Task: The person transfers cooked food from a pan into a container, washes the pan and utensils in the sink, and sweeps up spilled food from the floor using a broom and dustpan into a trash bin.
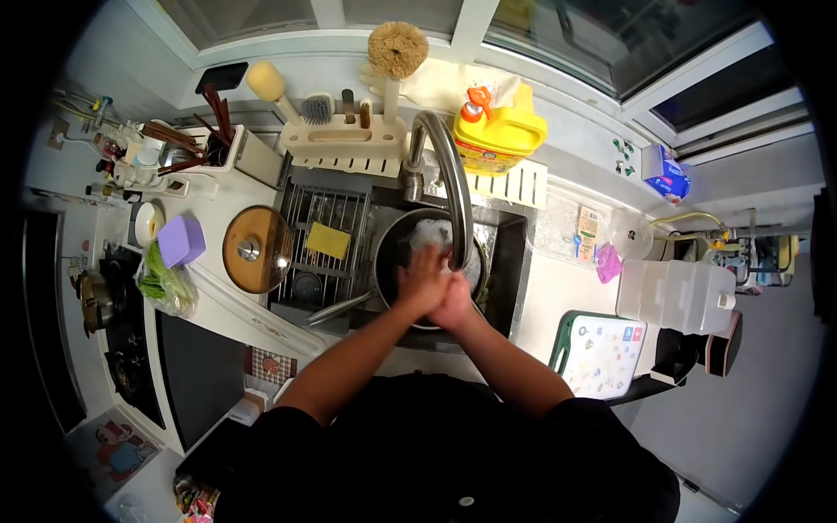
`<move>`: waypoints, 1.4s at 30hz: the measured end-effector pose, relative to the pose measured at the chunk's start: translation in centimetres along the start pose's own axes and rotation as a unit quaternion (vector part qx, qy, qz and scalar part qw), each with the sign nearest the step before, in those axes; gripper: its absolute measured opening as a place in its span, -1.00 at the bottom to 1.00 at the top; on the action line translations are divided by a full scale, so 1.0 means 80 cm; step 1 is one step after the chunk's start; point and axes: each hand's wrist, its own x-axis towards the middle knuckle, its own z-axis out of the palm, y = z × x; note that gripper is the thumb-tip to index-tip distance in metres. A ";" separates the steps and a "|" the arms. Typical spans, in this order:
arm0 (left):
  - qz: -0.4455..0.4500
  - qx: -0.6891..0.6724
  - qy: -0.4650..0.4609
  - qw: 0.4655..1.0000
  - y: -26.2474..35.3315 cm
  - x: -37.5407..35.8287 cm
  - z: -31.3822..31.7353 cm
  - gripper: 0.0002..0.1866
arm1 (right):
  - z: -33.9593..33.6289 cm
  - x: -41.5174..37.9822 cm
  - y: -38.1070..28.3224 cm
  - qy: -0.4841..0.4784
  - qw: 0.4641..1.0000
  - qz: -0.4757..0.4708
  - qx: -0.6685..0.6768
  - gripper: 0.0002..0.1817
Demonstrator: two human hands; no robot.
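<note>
We rub our left hand (422, 281) and right hand (453, 301) together, fingers pressed flat and empty, under the faucet (449, 179); the foamy pot (403, 253) below our fingers is unrinsed.

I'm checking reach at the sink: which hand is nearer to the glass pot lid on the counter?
Left. The left hand is pressed against the right hand over the pot in the sink, on the side toward the glass lid; the right lies beyond it.

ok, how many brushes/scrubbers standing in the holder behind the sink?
3 clear: yellow sponge wand at left, bristle brush beside it, round loofah scrubber at right. Two short handles between could be more; heads hidden.
</note>
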 end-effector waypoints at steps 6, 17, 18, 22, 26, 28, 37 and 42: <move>0.123 -0.163 0.050 0.978 -0.081 0.007 0.039 -0.32 | -0.040 0.033 0.007 0.029 0.993 0.042 -0.104 -0.66; 0.069 -0.113 0.088 0.987 -0.096 -0.093 -0.064 -0.72 | -0.012 0.047 0.018 0.064 0.996 -0.032 -0.044 -0.74; 0.045 -0.201 0.089 0.974 -0.095 -0.096 -0.065 -0.75 | -0.012 0.050 0.023 0.048 0.997 -0.040 -0.039 -0.74; 0.066 -0.258 0.212 0.940 -0.094 -0.096 -0.057 -0.82 | -0.006 0.033 0.043 0.005 0.998 0.014 -0.065 -0.72; 0.060 -0.211 0.148 0.964 -0.108 -0.106 -0.082 -0.82 | -0.013 0.039 0.014 0.013 0.996 0.020 -0.086 -0.73; 0.031 -0.204 0.099 0.974 -0.107 -0.118 -0.095 -0.81 | -0.030 0.056 -0.009 0.046 0.996 -0.064 -0.035 -0.81; -0.030 -0.322 0.076 0.943 -0.101 -0.141 -0.099 -0.84 | -0.026 0.068 -0.008 0.095 0.985 -0.130 -0.059 -0.67; -0.031 -0.313 0.070 0.947 -0.100 -0.129 -0.101 -0.84 | 0.030 0.044 0.006 0.095 0.991 -0.096 -0.029 -0.83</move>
